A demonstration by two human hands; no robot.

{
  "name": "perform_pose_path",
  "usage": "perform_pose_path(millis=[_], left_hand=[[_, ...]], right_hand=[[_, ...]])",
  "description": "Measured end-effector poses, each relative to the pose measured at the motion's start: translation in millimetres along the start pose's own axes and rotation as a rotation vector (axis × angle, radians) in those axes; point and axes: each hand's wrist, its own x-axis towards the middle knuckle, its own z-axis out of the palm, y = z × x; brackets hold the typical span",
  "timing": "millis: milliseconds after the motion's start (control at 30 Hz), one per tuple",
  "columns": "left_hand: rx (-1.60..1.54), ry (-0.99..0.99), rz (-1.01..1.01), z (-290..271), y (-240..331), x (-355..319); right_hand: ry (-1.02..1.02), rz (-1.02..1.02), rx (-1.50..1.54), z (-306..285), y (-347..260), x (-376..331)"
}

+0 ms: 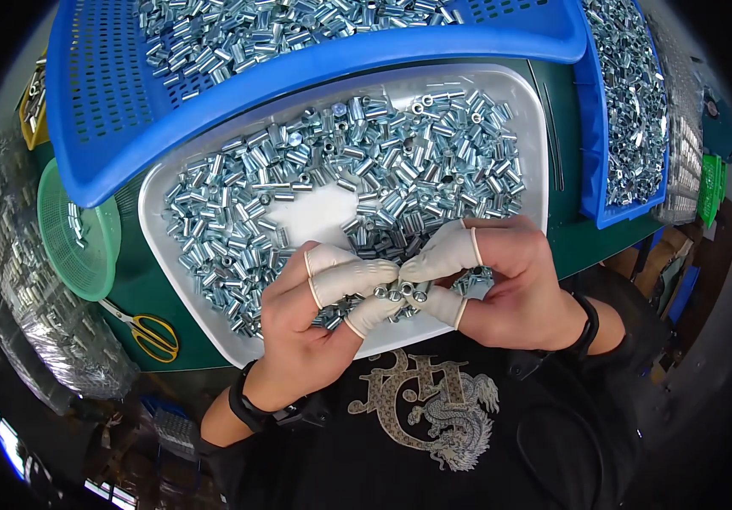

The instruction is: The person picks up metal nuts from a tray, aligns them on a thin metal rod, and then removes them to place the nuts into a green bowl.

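Observation:
Over the near side of a white tray (539, 136), my two hands meet with white finger cots on the fingers. A short row of small metal sleeves (407, 290) is pinched between them, hollow ends facing me. My left hand (319, 293) closes on the row's left end, thumb below and fingers above. On the other end, my right hand (493, 276) is closed in the same way. Loose silver sleeves (298, 153) lie heaped in the tray around a bare patch of its bottom. Fingers hide part of the held pieces.
A blue perforated basket (98, 110) of sleeves overlaps the tray's far edge. At right stands a blue bin (591, 161) of metal parts. A green colander (56, 246) and yellow-handled scissors (155, 338) are at left on the green table (132, 285). Plastic-wrapped stacks (51, 297) flank the table.

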Motion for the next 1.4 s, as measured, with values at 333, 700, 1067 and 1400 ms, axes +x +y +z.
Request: perform_pose_path(millis=[333, 700, 1067, 1400], left_hand=[[-0.005, -0.035, 0.001, -6.7, -4.3, 2.2], [0.643, 0.287, 0.314, -51.4, 66.8, 78.4], [0.805, 0.322, 0.346, -61.6, 26.8, 33.7], [0.853, 0.238, 0.141, -48.0, -10.1, 4.8]], right_hand=[[-0.083, 0.402, 0.432, -3.1, 4.1, 12.0], [0.172, -0.319, -0.345, -27.7, -55.9, 94.4], [0.106, -0.380, -0.699, -2.4, -16.9, 66.7], [-0.048, -0.382, -0.966, 43.5, 30.4, 83.1]])
